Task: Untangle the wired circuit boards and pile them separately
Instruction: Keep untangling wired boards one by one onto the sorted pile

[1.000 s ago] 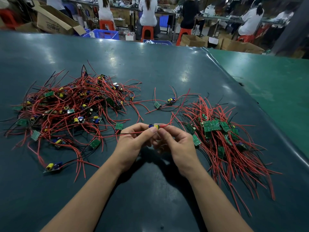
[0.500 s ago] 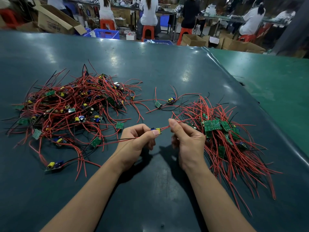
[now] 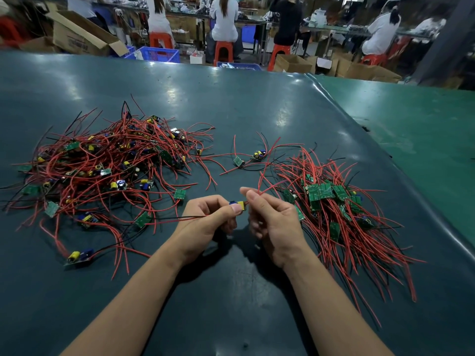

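While in the left hand [image 3: 205, 222] — circuit board [image 3: 239, 204], right hand [image 3: 272, 222] on its red wire [image 3: 267, 189].

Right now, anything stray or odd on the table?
Two boards lie by themselves between the tangled heap and the sorted pile, in neither. One more has strayed toward the near edge, off the heap. No damage that I can see.

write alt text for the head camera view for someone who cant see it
The left hand pinches a small circuit board while the right hand pinches its red wire. A tangled heap lies left and a sorted pile right on the dark table.
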A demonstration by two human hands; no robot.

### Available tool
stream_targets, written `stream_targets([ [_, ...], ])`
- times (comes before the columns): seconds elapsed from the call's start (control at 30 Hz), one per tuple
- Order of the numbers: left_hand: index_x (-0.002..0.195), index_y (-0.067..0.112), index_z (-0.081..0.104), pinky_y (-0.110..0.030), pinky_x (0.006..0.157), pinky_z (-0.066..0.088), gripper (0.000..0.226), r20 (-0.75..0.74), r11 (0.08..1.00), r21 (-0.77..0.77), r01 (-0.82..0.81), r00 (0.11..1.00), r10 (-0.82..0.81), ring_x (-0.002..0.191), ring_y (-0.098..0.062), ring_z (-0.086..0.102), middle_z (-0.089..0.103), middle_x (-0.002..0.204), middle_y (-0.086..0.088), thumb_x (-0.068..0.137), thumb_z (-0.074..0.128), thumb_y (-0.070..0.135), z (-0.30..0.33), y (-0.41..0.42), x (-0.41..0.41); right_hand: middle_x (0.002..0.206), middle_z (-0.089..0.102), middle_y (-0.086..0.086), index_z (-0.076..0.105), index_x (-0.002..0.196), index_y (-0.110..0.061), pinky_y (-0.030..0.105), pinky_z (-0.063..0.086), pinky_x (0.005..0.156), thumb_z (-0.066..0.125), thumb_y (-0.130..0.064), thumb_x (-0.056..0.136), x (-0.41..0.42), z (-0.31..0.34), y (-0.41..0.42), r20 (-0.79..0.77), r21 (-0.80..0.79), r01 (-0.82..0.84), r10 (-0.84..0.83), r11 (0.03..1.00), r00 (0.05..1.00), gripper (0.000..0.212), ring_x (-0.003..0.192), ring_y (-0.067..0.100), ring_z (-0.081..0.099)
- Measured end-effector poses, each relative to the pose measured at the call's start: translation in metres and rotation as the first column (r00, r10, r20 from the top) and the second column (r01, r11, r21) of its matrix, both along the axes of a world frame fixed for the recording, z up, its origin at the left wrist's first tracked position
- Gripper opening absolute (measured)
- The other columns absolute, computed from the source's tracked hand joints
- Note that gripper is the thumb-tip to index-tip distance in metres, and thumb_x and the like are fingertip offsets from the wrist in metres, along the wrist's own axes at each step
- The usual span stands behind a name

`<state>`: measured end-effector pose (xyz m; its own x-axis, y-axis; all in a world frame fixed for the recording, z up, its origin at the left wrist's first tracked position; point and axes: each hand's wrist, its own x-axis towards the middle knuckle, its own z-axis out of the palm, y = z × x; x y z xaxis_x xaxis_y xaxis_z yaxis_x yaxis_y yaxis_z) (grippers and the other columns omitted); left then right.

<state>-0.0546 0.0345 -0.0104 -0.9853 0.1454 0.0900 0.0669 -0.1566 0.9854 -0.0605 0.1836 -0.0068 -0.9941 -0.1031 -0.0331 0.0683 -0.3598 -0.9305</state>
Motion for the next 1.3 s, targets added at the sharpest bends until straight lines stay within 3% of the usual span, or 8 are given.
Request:
stream_targets([
  [0.3, 0.056, 0.016, 0.061, -0.023, 0.051, 0.041, 0.027, 0.004, 0.999, -0.038, -0.015, 1.000, 0.015, 0.049, -0.017, 0.049, 0.059, 0.055, -0.004, 0.070, 0.076, 0.034, 0.001, 0.001, 0.000, 0.063, 0.061, -0.010, 0.076, 0.082, -0.005, 0.016, 0.035, 0.047, 0.071, -0.007, 0.087, -0.006, -0.004, 0.000, -0.144, 0.079, 0.411, -0.397, 0.908, 0.906, 0.007, 0.048, 0.004, 0.042],
  [0.5, 0.056, 0.018, 0.062, -0.026, 0.053, 0.039, 0.029, 0.012, 0.999, -0.052, -0.005, 1.000, 0.005, 0.049, -0.016, 0.049, 0.059, 0.055, -0.004, 0.067, 0.076, 0.040, -0.002, 0.001, -0.001, 0.093, 0.066, 0.013, 0.074, 0.080, -0.007, 0.017, 0.044, 0.061, 0.065, 0.001, 0.090, -0.002, -0.004, -0.003, -0.429, 0.277, 0.528, -0.388, 0.803, 0.816, 0.015, 0.071, 0.000, 0.057],
  [0.63, 0.055, 0.018, 0.061, -0.029, 0.054, 0.036, 0.029, 0.019, 0.999, -0.036, -0.004, 1.000, 0.005, 0.049, -0.017, 0.049, 0.059, 0.054, -0.004, 0.068, 0.076, 0.039, -0.003, -0.001, -0.002, 0.091, 0.066, -0.003, 0.074, 0.084, -0.014, 0.019, 0.044, 0.049, 0.067, -0.004, 0.090, -0.006, -0.005, 0.000, -0.334, 0.209, 0.514, -0.434, 0.832, 0.837, 0.014, 0.060, 0.010, 0.055],
  [0.8, 0.056, 0.018, 0.062, -0.026, 0.053, 0.040, 0.027, 0.000, 0.999, -0.046, 0.014, 1.000, -0.014, 0.049, -0.016, 0.050, 0.060, 0.056, -0.003, 0.068, 0.076, 0.038, -0.002, 0.001, -0.001, 0.096, 0.065, 0.016, 0.069, 0.090, 0.011, 0.019, 0.040, 0.038, 0.065, -0.007, 0.093, -0.013, -0.011, 0.004, -0.275, 0.162, 0.582, -0.530, 0.797, 0.802, 0.020, 0.045, 0.006, 0.051],
  [0.97, 0.057, 0.016, 0.062, -0.023, 0.052, 0.042, 0.024, -0.008, 0.998, -0.053, 0.016, 1.000, -0.016, 0.049, -0.015, 0.050, 0.059, 0.055, -0.005, 0.072, 0.075, 0.029, 0.000, 0.001, -0.001, 0.086, 0.054, 0.015, 0.069, 0.107, -0.017, 0.019, 0.041, 0.036, 0.059, -0.006, 0.096, -0.015, -0.014, -0.002, -0.287, 0.159, 0.593, -0.537, 0.790, 0.793, 0.018, 0.048, 0.006, 0.050],
  [1.07, 0.055, 0.017, 0.060, -0.026, 0.053, 0.038, 0.027, 0.001, 1.000, -0.029, 0.011, 1.000, -0.011, 0.048, -0.016, 0.049, 0.058, 0.054, -0.005, 0.067, 0.075, 0.037, -0.001, -0.001, 0.000, 0.094, 0.059, 0.016, 0.068, 0.108, -0.022, 0.020, 0.042, 0.038, 0.058, -0.009, 0.097, -0.017, -0.013, 0.003, -0.213, 0.135, 0.593, -0.561, 0.794, 0.800, 0.019, 0.051, 0.010, 0.051],
  [1.2, 0.055, 0.018, 0.061, -0.024, 0.052, 0.040, 0.028, -0.007, 0.999, -0.046, 0.029, 1.000, -0.030, 0.048, -0.016, 0.050, 0.059, 0.054, -0.004, 0.068, 0.074, 0.039, -0.003, -0.002, -0.001, 0.096, 0.061, -0.008, 0.068, 0.106, -0.019, 0.018, 0.047, 0.041, 0.056, -0.003, 0.097, -0.016, -0.011, 0.008, -0.299, 0.151, 0.627, -0.569, 0.764, 0.766, 0.022, 0.053, 0.004, 0.055],
  [1.3, 0.055, 0.018, 0.060, -0.024, 0.050, 0.038, 0.028, -0.004, 0.999, -0.025, 0.029, 1.000, -0.029, 0.047, -0.016, 0.049, 0.058, 0.053, -0.003, 0.067, 0.075, 0.038, -0.005, -0.004, -0.002, 0.102, 0.063, 0.000, 0.070, 0.100, -0.023, 0.019, 0.049, 0.043, 0.058, -0.003, 0.096, -0.016, -0.008, 0.010, -0.269, 0.121, 0.638, -0.593, 0.761, 0.759, 0.023, 0.052, 0.003, 0.055],
])
